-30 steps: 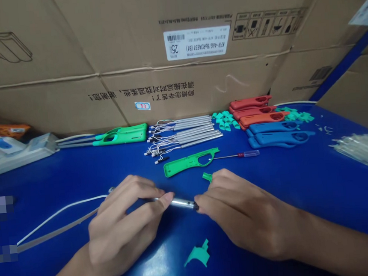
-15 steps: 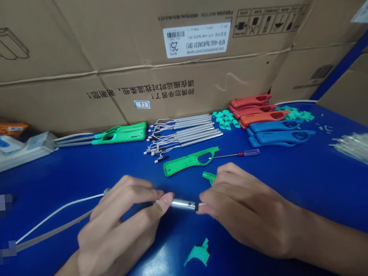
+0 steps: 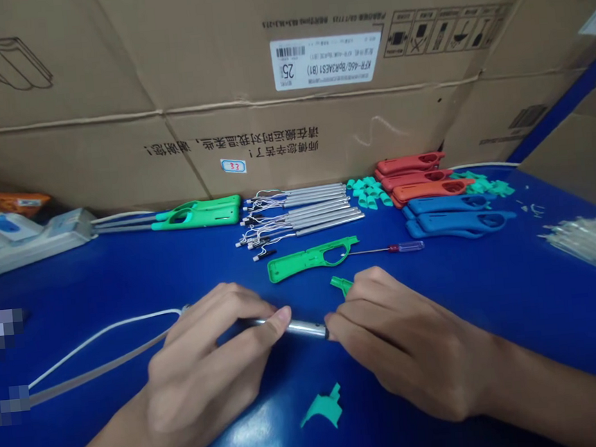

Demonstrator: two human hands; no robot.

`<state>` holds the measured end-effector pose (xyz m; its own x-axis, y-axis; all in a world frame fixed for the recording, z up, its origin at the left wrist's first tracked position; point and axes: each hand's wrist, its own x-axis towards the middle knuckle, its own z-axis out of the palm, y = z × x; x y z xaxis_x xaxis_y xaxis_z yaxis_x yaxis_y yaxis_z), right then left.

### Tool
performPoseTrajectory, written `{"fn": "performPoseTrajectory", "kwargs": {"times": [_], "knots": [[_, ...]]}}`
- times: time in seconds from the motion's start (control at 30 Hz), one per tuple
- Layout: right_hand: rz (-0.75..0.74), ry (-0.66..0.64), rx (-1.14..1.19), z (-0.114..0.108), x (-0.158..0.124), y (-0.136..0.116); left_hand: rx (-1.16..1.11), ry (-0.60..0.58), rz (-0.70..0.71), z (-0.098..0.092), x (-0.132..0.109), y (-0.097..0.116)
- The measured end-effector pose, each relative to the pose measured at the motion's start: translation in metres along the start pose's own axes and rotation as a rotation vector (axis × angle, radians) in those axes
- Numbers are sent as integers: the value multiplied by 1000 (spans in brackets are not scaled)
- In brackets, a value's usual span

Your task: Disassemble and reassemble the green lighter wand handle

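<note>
A silver metal tube (image 3: 307, 328) is held between both hands, over the middle of the table. My left hand (image 3: 212, 377) is closed around its left part, the thumb resting on top. My right hand (image 3: 413, 345) pinches the dark right end, which the fingertips mostly cover. From behind the right hand sticks out a green plastic piece (image 3: 339, 284); whether the hand grips it too is hidden. Beyond them lies an open green lighter-handle half (image 3: 301, 261), with a screwdriver (image 3: 408, 246) touching its ring end. A small teal curved piece (image 3: 325, 409) lies nearer me.
Several metal tubes with wires (image 3: 323, 214) lie at the back, with teal caps (image 3: 368, 193) beside them. Red handles (image 3: 410, 165) and blue handles (image 3: 449, 221) are stacked at right. Clear thin sticks (image 3: 592, 243), a green lighter (image 3: 213, 211) and a power strip (image 3: 43, 239) flank these.
The left hand has shifted right along with the tube, closer to the right hand. The tube's dark end is now more covered by the right fingertips. The view has shifted slightly.
</note>
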<state>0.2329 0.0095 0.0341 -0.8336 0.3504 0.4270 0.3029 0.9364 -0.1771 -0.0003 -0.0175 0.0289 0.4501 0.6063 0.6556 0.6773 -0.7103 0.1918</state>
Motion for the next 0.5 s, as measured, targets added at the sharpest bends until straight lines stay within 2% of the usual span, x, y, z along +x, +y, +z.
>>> {"fn": "performPoseTrajectory", "kwargs": {"times": [0.33, 0.5], "knots": [[13, -20, 57, 1, 1, 0, -76, -26, 94, 6, -7, -11], [-4, 82, 79, 9, -6, 3, 7, 7, 106, 2, 0, -7]]}}
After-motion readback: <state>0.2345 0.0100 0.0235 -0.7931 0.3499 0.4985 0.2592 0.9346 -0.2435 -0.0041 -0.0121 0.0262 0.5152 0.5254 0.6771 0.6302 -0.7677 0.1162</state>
